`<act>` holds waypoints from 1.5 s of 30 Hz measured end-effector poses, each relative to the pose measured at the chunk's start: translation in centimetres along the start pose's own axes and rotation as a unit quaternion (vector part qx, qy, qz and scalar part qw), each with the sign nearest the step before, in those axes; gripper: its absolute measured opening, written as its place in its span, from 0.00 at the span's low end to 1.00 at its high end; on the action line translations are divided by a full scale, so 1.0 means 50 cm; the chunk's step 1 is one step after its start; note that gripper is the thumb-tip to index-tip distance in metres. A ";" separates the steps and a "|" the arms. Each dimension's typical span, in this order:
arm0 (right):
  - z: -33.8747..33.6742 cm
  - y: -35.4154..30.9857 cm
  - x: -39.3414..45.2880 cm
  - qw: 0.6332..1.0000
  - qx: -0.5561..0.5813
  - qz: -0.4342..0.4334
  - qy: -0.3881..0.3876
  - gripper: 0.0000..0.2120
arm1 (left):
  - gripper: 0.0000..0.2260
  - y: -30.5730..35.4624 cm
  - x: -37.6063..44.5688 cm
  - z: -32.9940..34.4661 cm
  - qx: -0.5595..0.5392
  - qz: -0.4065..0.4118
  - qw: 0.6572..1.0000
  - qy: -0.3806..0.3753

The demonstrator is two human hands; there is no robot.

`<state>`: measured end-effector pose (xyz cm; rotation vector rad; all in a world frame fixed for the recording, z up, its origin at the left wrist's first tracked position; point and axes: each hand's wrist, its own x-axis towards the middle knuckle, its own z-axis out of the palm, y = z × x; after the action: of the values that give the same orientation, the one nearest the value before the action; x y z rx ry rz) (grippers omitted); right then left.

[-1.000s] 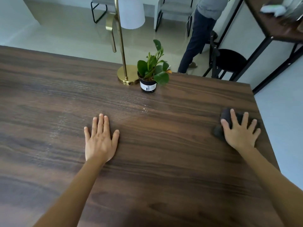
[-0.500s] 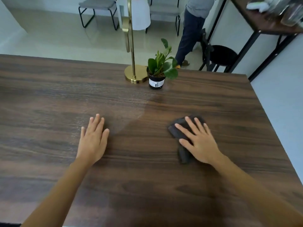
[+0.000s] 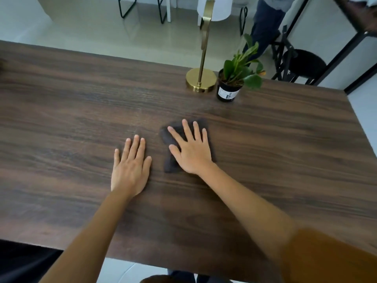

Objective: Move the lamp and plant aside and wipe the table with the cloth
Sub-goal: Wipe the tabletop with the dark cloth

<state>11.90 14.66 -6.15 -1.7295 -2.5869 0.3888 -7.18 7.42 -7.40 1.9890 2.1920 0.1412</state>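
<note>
Home dining room: wooden table [image 3: 81, 103], chairs [image 3: 142, 7], lamp [image 3: 201, 79].

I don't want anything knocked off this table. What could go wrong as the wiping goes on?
The plant and lamp stand side by side near the table's far edge, just beyond the cloth under the right hand. A forward stroke could tip the small pot or push it off. The lamp is tall on a small base, so a bump might topple it.

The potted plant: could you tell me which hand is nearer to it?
Right. The right hand lies flat on the cloth, below the potted plant; the left hand rests farther left.
</note>
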 end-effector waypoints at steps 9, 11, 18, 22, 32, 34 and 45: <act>-0.060 0.303 -0.096 0.910 0.036 0.411 0.037 0.33 | 0.29 -0.032 -0.012 -0.017 0.015 0.062 0.998 0.015; -0.063 0.249 0.020 0.890 0.047 0.454 0.022 0.35 | 0.29 -0.030 -0.013 -0.015 0.008 0.059 0.998 0.013; -0.036 -0.040 0.260 0.940 0.056 0.336 0.006 0.36 | 0.29 -0.034 -0.011 -0.010 0.012 0.058 0.998 0.008; -0.041 -0.003 0.188 0.997 0.013 0.064 -0.028 0.29 | 0.28 -0.038 -0.012 -0.006 0.012 0.064 0.998 0.005; -0.062 0.302 -0.069 0.937 0.006 0.349 0.024 0.35 | 0.29 -0.039 -0.009 -0.002 0.011 0.059 0.998 0.019; -0.061 0.228 0.027 0.926 0.027 0.376 0.021 0.35 | 0.29 -0.038 -0.012 -0.003 0.012 0.057 0.998 0.017; 0.065 0.040 -0.327 0.994 -0.013 -0.107 0.026 0.26 | 0.26 -0.035 -0.016 -0.012 0.003 0.060 0.998 0.004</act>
<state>19.69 -0.16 -7.54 -1.4282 -2.7128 0.3028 -8.95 6.49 -7.10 2.1264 2.0801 0.1587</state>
